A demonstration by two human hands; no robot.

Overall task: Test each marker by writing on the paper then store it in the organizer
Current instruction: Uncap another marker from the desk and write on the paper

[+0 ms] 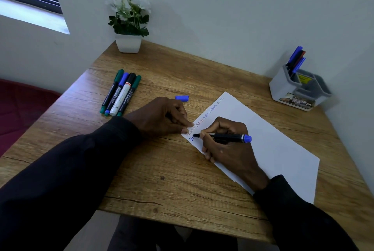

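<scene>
The marker [228,137] lay in the right hand [230,149], pinched near its dark tip between the thumb and curled fingers, so the grip was closed firmly round the barrel. The tip touched the paper [279,149] just left of the grip, beside a short blue stroke, while the blue rear end stuck out to the right of the grip. A row of small written words ran away from the grip along the paper's far left edge. Just left of the grip the left hand [162,118] held nothing, its fingertips pressing the paper's near corner onto the table [162,179]. Beyond that hand, a little further from the grip, a loose blue cap [182,98] lay on the wood. Well to the left and beyond the grip four capped markers [121,92] lay side by side, touching. Far to the right and beyond the grip, apart from the paper, stood the grey organizer [283,88] with a few stored markers [296,59] upright in its back compartment. A white flower pot [128,43] stood in the far left corner
</scene>
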